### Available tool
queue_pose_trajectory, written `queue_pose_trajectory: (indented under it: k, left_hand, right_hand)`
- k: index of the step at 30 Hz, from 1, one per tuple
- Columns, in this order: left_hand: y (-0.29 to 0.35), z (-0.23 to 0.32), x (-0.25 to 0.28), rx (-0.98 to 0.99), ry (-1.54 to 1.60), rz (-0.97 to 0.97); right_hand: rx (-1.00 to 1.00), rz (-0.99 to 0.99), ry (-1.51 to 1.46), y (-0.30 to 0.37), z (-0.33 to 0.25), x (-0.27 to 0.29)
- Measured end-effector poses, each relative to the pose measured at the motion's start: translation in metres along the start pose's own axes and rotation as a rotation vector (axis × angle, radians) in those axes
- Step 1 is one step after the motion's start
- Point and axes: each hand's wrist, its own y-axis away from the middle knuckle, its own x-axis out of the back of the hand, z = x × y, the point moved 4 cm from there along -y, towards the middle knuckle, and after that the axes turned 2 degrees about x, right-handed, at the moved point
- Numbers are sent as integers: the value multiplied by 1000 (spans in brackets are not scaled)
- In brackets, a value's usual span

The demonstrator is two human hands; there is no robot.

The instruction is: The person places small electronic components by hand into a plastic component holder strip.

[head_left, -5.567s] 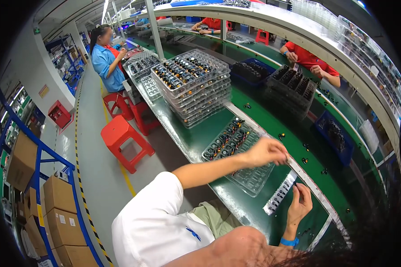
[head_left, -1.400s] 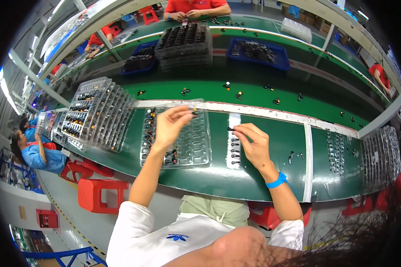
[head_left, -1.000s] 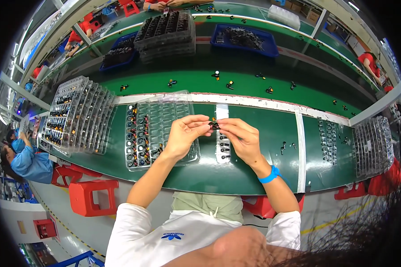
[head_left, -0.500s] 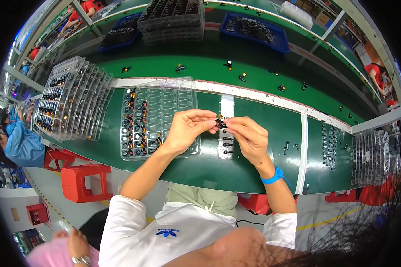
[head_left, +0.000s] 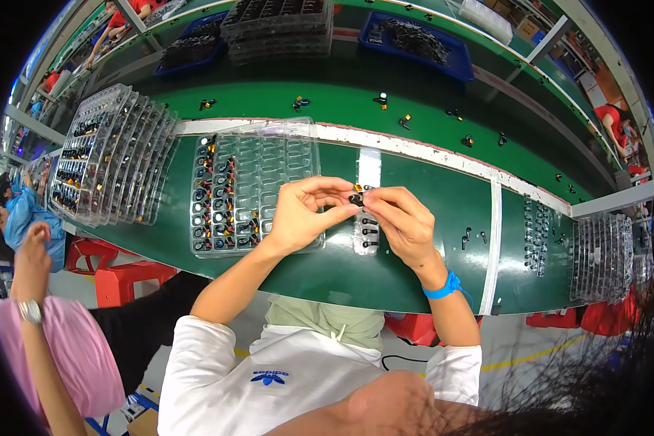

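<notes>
Head view. Grip: narrow on both sides. The left hand (head_left: 305,214) and right hand (head_left: 407,221) meet fingertip to fingertip, pinching a small dark part (head_left: 356,199) between them. An orange tab (head_left: 358,188) shows at its far side. Whether it is one piece or two joined cannot be told; fingers cover much of it.

Part position: directly at the grip, right of the left thumb and left of the right fingertips. Its long axis is not readable at this size.

Strip (head_left: 369,163): white, lying on the bench (head_left: 414,287), long axis running near to far. In this view the pinch overlaps its left edge; the right hand is the nearer one and hides part of it. Black pieces (head_left: 369,232) sit in a row at its near half, each lying roughly left to right, across the strip's length.

Tray (head_left: 251,178): clear, left of the strip, columns running near to far. The left hand is nearer and overlaps its right side in view. Filled pockets lie toward the left. A white rail (head_left: 414,150) runs beyond strip and tray.
</notes>
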Motion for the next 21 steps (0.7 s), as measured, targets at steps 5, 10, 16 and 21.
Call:
queue_pose_trajectory:
  k: [5,10,16,21]
  left_hand:
    - [4,9,-2,-156,-147,15]
    - [5,15,-1,-260,-384,-51]
    - [8,20,-10,-425,-578,2]
    - [-4,16,0,-180,-662,37]
  right_hand:
    - [-276,-47,-170,3,3,-1]
    - [-377,-104,-248,9,8,-4]
    - [-271,-77,-136,10,3,-8]
    - [-414,-51,-248,16,20,-19]
